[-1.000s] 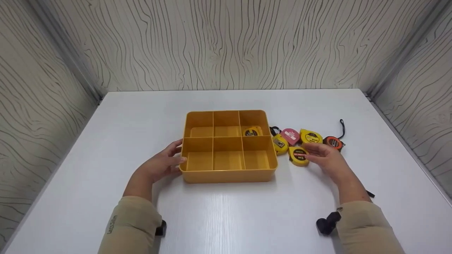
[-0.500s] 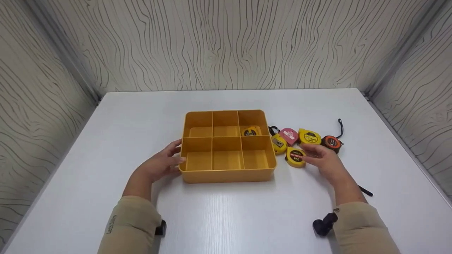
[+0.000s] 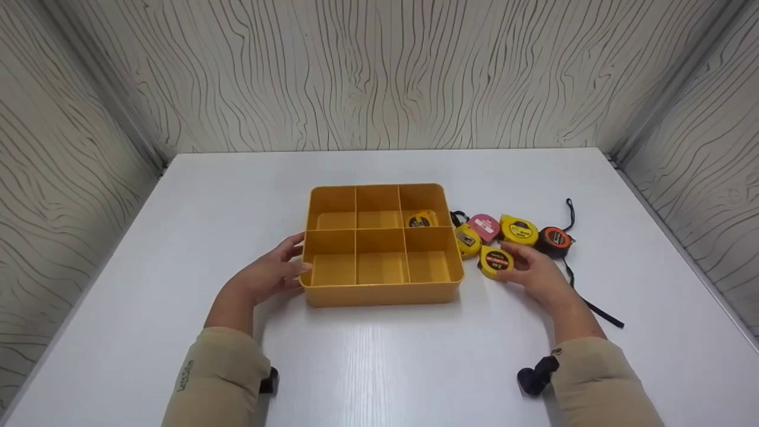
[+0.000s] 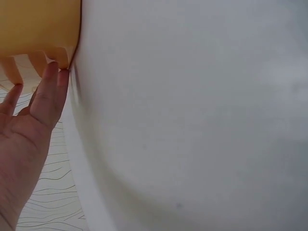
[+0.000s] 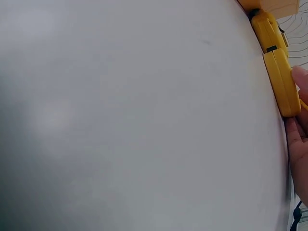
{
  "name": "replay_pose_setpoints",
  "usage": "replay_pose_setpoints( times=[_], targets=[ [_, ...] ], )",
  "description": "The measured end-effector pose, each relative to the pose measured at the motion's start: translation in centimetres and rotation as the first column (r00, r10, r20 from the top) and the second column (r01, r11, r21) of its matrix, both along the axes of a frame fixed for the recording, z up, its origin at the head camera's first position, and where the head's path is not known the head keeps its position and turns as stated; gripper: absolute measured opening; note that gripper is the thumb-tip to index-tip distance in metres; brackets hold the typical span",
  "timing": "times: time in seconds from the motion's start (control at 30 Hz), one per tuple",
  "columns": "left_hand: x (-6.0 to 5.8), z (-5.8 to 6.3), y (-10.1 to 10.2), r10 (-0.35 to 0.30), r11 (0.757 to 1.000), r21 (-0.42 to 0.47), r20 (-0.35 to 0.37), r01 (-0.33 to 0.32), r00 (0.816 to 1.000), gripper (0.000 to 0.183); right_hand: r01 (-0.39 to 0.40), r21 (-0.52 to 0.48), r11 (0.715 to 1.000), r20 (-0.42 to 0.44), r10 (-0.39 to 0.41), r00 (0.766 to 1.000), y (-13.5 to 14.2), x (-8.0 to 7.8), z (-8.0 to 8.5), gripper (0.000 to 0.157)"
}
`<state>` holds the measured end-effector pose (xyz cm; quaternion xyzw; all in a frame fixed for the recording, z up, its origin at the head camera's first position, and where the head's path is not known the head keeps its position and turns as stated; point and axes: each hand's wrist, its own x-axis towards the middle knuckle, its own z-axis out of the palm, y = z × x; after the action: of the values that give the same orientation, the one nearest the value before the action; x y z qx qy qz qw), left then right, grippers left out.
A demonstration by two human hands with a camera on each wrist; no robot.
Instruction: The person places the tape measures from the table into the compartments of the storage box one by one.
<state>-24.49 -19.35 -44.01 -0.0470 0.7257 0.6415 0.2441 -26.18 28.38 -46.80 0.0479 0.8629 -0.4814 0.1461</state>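
Note:
My left hand (image 3: 264, 276) rests its fingers against the left side of a yellow six-compartment box (image 3: 382, 295); in the left wrist view fairly straight fingers (image 4: 45, 98) touch the box wall (image 4: 41, 26). Right of the box, my right hand (image 3: 539, 277) grips a yellow tape measure (image 3: 496, 263) with a black-and-red label, thumb on the near side and fingers on the far side. The right wrist view shows this yellow tape measure (image 5: 280, 82) edge-on, low at the table. Another yellow tape measure (image 3: 421, 219) lies in the box's back right compartment.
Beside the box's right wall sit a yellow tape measure (image 3: 468, 241) with a metal clip, a pink one (image 3: 484, 228), a larger yellow one (image 3: 519, 230) and an orange-and-black one (image 3: 555, 240). A black strap (image 3: 605, 313) trails on the white table (image 3: 379, 362).
My right hand has moved slightly left and closed around the yellow tape measure, which has shifted a little left and turned. The left hand stays at the box.

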Motion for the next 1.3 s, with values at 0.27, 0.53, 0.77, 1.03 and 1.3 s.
replay_pose_setpoints(
  times=[0.27, 0.53, 0.77, 1.03, 1.3],
  targets=[
    [0.1, 0.1, 0.0, -0.004, 1.000, 0.020, 0.007, 0.004, 1.000, 0.087, -0.030, 0.060, 0.998, -0.027, 0.031, 0.999, -0.3, 0.0, 0.2, 0.086],
    [0.0, 0.3, 0.0, -0.007, 1.000, 0.020, 0.009, 0.007, 1.000, 0.084, -0.044, 0.127, 0.991, -0.033, 0.049, 0.998, -0.2, -0.1, 0.2, 0.086],
    [-0.1, 0.2, 0.1, -0.015, 0.999, 0.032, 0.015, 0.014, 1.000, 0.071, -0.017, 0.115, 0.993, -0.041, 0.022, 0.999, -0.4, 0.0, 0.3, 0.082],
    [0.0, 0.1, 0.1, -0.012, 1.000, 0.022, 0.003, 0.012, 1.000, 0.072, -0.014, 0.118, 0.993, -0.030, 0.017, 0.999, -0.5, 0.1, 0.7, 0.079],
    [-0.1, 0.1, 0.1, -0.001, 1.000, -0.012, 0.011, 0.002, 1.000, 0.073, 0.004, 0.114, 0.993, -0.005, -0.003, 1.000, -0.7, 0.0, 1.3, 0.086]
  ],
)
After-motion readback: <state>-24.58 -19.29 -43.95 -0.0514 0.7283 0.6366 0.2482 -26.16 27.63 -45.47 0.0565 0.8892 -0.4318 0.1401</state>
